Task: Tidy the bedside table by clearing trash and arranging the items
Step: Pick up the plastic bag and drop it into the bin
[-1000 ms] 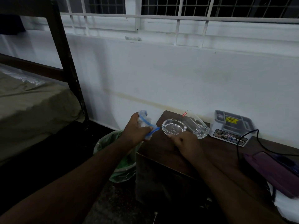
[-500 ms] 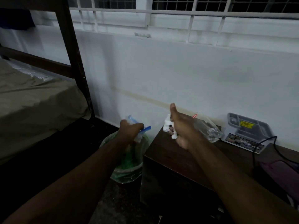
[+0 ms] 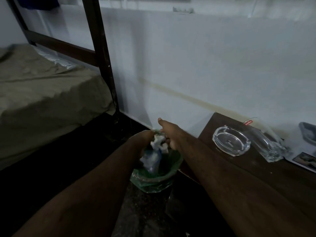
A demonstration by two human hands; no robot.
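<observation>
Both hands hover over a small bin lined with a green bag (image 3: 154, 178) on the floor left of the dark wooden bedside table (image 3: 256, 175). My left hand (image 3: 140, 142) grips a crumpled clear and blue plastic wrapper (image 3: 151, 159) that hangs into the bin. My right hand (image 3: 169, 132) is closed on a wad of white tissue (image 3: 159, 140) just above the bin, thumb sticking up. On the table stand a glass ashtray (image 3: 230, 141) and a clear drinking glass lying on its side (image 3: 266, 144).
A bed with an olive sheet (image 3: 42, 93) and a dark post (image 3: 102, 57) fills the left. A white wall runs behind the table. A grey box (image 3: 308, 134) and a printed card (image 3: 304, 159) sit at the right edge.
My right hand picked up the white tissue from the table and swung left over the bin beside my left hand. The view turned left and down.
</observation>
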